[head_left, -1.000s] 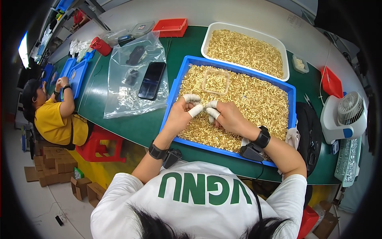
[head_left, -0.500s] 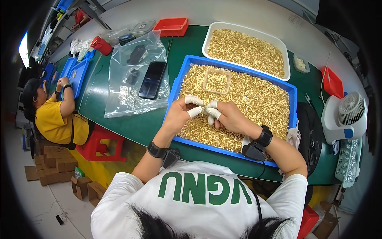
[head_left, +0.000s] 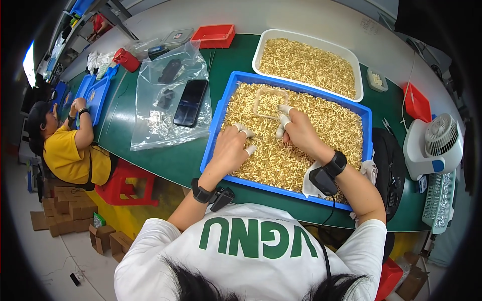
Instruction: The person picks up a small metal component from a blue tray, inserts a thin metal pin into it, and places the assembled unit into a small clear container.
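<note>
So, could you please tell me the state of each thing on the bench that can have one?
blue tray: full of small brass parts
white tray: full of the same parts
small clear box: open, partly filled
left hand: fingers spread on the parts
right hand: fingers at the box
phone: screen dark

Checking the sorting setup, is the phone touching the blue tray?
Apart. The head view shows the black phone lying on the clear plastic bag, with a strip of green table visible between it and the blue tray's left rim.
</note>
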Motion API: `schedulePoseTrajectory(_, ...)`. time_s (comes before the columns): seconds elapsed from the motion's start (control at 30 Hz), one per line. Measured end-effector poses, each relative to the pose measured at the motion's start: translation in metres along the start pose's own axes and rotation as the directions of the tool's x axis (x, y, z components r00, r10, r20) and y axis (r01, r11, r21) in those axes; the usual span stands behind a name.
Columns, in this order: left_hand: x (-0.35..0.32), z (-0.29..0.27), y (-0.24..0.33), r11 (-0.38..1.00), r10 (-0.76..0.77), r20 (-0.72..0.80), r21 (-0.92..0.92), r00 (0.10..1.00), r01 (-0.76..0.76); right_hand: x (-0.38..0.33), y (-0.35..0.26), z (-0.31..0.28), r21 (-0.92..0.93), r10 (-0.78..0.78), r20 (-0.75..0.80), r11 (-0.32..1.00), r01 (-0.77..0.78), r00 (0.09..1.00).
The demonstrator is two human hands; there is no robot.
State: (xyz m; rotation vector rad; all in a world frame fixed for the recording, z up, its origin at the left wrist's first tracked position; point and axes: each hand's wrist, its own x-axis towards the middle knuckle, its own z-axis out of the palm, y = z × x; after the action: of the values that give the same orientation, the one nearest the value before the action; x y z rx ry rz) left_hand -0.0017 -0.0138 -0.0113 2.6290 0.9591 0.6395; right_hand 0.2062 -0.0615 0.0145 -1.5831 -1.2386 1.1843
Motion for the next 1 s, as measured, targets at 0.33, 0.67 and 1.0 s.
schedulePoseTrajectory(0.33,0.000,-0.009,0.006,0.986,-0.130,0.161,-0.083,0.978,0.145,0.001,0.002,-0.002,-0.001,0.031,0.084,1.000,-0.031,0.996)
schedulePoseTrajectory(0.67,-0.004,-0.005,-0.004,0.987,-0.064,0.138,-0.135,0.988,0.083,-0.002,-0.002,0.002,0.000,0.053,0.123,0.999,-0.054,0.991)
schedulePoseTrajectory(1.0,0.001,-0.005,-0.010,0.204,-0.466,0.295,-0.882,0.834,0.426,-0.014,-0.002,0.018,-0.181,-0.253,0.210,0.939,0.292,0.944)
